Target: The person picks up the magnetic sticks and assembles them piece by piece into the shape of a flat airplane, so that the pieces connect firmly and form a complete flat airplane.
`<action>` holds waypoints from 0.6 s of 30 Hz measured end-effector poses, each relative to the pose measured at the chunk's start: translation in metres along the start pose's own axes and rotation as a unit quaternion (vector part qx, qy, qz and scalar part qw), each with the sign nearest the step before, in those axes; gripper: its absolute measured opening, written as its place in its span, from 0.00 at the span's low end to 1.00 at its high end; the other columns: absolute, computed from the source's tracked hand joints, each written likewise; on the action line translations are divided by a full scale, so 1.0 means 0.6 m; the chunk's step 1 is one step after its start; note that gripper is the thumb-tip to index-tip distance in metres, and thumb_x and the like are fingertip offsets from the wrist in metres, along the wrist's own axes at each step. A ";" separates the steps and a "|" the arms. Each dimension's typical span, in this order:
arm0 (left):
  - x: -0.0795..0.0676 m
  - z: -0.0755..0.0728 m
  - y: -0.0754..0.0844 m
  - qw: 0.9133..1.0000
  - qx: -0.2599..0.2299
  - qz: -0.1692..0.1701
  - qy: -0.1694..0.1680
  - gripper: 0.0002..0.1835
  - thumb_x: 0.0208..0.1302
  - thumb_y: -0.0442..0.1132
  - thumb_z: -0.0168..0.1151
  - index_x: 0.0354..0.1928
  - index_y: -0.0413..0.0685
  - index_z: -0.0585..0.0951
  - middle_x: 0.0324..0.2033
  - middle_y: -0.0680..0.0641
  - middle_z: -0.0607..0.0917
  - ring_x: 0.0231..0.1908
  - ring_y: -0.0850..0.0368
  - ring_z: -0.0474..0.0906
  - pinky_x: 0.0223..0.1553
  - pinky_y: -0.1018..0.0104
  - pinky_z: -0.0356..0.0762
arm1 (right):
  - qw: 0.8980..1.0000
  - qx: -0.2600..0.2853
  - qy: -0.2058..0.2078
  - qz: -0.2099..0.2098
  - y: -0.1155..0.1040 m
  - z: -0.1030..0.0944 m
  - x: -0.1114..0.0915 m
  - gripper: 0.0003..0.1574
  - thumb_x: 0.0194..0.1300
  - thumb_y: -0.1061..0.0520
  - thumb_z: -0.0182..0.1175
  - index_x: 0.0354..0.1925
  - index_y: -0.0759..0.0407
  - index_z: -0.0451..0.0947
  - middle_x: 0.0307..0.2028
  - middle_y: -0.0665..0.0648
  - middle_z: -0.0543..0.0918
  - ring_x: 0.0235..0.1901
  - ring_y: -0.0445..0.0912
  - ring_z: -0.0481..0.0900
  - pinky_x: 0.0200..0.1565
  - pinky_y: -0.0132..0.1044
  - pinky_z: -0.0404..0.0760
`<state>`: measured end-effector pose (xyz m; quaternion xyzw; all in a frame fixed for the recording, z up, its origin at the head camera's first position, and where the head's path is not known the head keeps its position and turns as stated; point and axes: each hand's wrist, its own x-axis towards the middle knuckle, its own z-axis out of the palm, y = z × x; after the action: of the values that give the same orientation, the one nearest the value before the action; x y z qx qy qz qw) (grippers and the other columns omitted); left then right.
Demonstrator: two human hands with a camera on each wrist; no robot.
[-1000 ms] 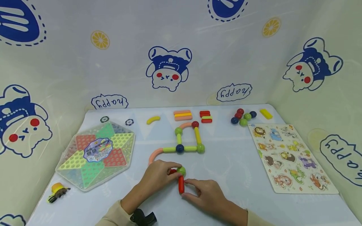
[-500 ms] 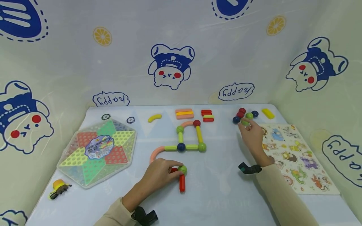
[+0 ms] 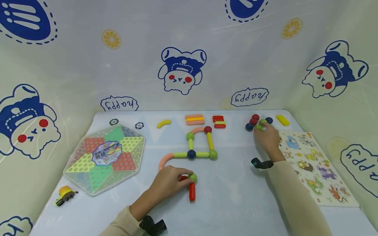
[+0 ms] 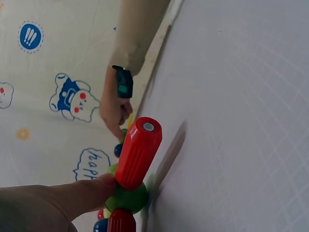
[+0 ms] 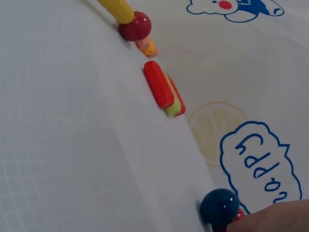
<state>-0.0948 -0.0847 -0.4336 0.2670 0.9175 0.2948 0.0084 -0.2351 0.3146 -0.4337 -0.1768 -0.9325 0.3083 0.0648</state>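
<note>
My left hand (image 3: 168, 182) pinches a green ball (image 3: 193, 178) between thumb and index finger. One red magnetic rod (image 3: 192, 192) sticks out from that ball toward me; a second red rod (image 4: 121, 222) joins it on another side, partly covered by the fingers in the head view. At the back right, my right hand (image 3: 268, 139) has thumb and index finger around a green ball (image 3: 259, 127) in a cluster. Red balls (image 3: 255, 117), a blue ball (image 3: 249, 127) and another green ball (image 3: 262, 122) lie close by. The right wrist view shows a blue ball (image 5: 219, 207) beside the thumb.
A joined shape of rods and balls lies mid-table, with a blue ball (image 3: 191, 154) at its junction. Spare rods (image 3: 195, 119) lie behind it. A hexagonal game board (image 3: 104, 159) is left; a picture board (image 3: 319, 170) lies under the right forearm. A small toy figure (image 3: 66, 195) sits front left.
My right hand has left the red rod near the left hand and gone to the ball cluster at the back right, closing on a green ball. The left hand keeps its pinch.
</note>
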 end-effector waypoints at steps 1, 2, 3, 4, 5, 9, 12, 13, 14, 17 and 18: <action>0.001 0.000 0.000 1.000 0.000 -0.001 -0.003 0.14 0.56 0.55 0.65 0.42 0.63 0.86 0.07 0.63 0.60 0.11 0.67 0.56 0.15 0.71 0.51 | 1.000 -0.007 -0.001 0.004 0.002 -0.001 0.001 0.37 0.66 0.45 0.52 0.68 0.59 0.60 0.60 0.68 0.68 0.43 0.59 0.70 0.37 0.48 0.72; 0.001 0.000 0.000 1.000 -0.002 -0.002 -0.007 0.14 0.56 0.56 0.65 0.42 0.63 0.86 0.07 0.63 0.60 0.11 0.67 0.56 0.15 0.71 0.51 | 1.000 -0.011 -0.002 0.007 0.004 -0.002 0.001 0.37 0.66 0.45 0.52 0.68 0.59 0.60 0.60 0.69 0.69 0.42 0.59 0.70 0.36 0.47 0.72; 0.001 -0.001 0.001 1.000 -0.003 -0.003 -0.009 0.14 0.56 0.56 0.65 0.42 0.63 0.86 0.07 0.62 0.59 0.11 0.66 0.56 0.15 0.71 0.51 | 1.000 -0.015 -0.003 0.009 0.005 -0.003 0.002 0.37 0.66 0.44 0.51 0.68 0.60 0.60 0.59 0.69 0.69 0.41 0.59 0.70 0.36 0.47 0.72; 0.002 -0.001 0.001 1.000 -0.005 -0.004 -0.010 0.14 0.56 0.56 0.65 0.42 0.63 0.86 0.07 0.62 0.60 0.11 0.66 0.56 0.15 0.71 0.51 | 1.000 -0.018 -0.004 0.009 0.007 -0.004 0.002 0.37 0.67 0.44 0.51 0.67 0.61 0.60 0.59 0.69 0.69 0.42 0.59 0.70 0.36 0.48 0.72; 0.002 -0.002 0.002 1.000 -0.007 -0.006 -0.011 0.14 0.56 0.56 0.65 0.42 0.63 0.86 0.08 0.62 0.60 0.11 0.66 0.56 0.15 0.71 0.51 | 1.000 -0.025 -0.005 0.009 0.010 -0.006 0.002 0.38 0.67 0.43 0.50 0.67 0.62 0.60 0.58 0.69 0.70 0.42 0.59 0.70 0.37 0.48 0.72; 0.003 -0.003 0.003 1.000 -0.009 -0.008 -0.010 0.14 0.56 0.56 0.65 0.43 0.63 0.86 0.08 0.62 0.60 0.12 0.66 0.56 0.15 0.70 0.51 | 0.999 -0.044 -0.017 0.010 0.022 -0.011 -0.001 0.40 0.66 0.41 0.50 0.67 0.64 0.60 0.52 0.69 0.73 0.40 0.59 0.70 0.36 0.47 0.72; 0.003 -0.001 0.003 1.000 -0.007 -0.007 -0.008 0.14 0.56 0.56 0.65 0.42 0.63 0.86 0.08 0.62 0.60 0.12 0.66 0.57 0.15 0.71 0.51 | 0.999 -0.048 -0.010 0.000 0.030 -0.014 -0.012 0.40 0.65 0.40 0.50 0.65 0.64 0.62 0.44 0.67 0.76 0.37 0.57 0.71 0.31 0.43 0.69; 0.002 0.000 0.003 1.000 -0.006 -0.006 -0.007 0.14 0.56 0.56 0.65 0.42 0.63 0.86 0.08 0.62 0.60 0.11 0.66 0.56 0.15 0.71 0.51 | 0.999 -0.046 -0.005 -0.006 0.031 -0.015 -0.018 0.39 0.65 0.40 0.51 0.64 0.64 0.64 0.40 0.66 0.78 0.34 0.56 0.72 0.29 0.42 0.69; 0.002 0.000 0.002 1.000 -0.006 -0.005 -0.005 0.14 0.56 0.56 0.65 0.42 0.63 0.86 0.08 0.62 0.60 0.11 0.66 0.56 0.15 0.71 0.51 | 0.999 -0.044 0.003 -0.019 0.029 -0.015 -0.027 0.39 0.65 0.39 0.52 0.63 0.65 0.65 0.35 0.64 0.78 0.31 0.54 0.72 0.26 0.40 0.68; 0.000 0.002 0.001 1.000 -0.006 -0.002 0.003 0.14 0.55 0.55 0.66 0.42 0.62 0.86 0.07 0.63 0.60 0.11 0.67 0.56 0.14 0.72 0.50 | 0.996 -0.028 0.032 -0.074 0.016 -0.010 -0.069 0.36 0.63 0.39 0.56 0.59 0.63 0.71 0.20 0.58 0.74 0.20 0.50 0.69 0.19 0.38 0.63; -0.001 0.002 0.001 1.000 -0.004 -0.001 0.005 0.14 0.55 0.55 0.66 0.42 0.63 0.86 0.07 0.63 0.60 0.11 0.68 0.56 0.14 0.72 0.50 | 0.995 -0.020 0.036 -0.096 0.008 -0.006 -0.086 0.35 0.62 0.38 0.57 0.57 0.61 0.72 0.16 0.56 0.71 0.16 0.48 0.67 0.16 0.36 0.62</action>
<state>-0.0940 -0.0839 -0.4345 0.2641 0.9165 0.3003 0.0052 -0.1847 0.3013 -0.4344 -0.0990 -0.9481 0.2754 0.1241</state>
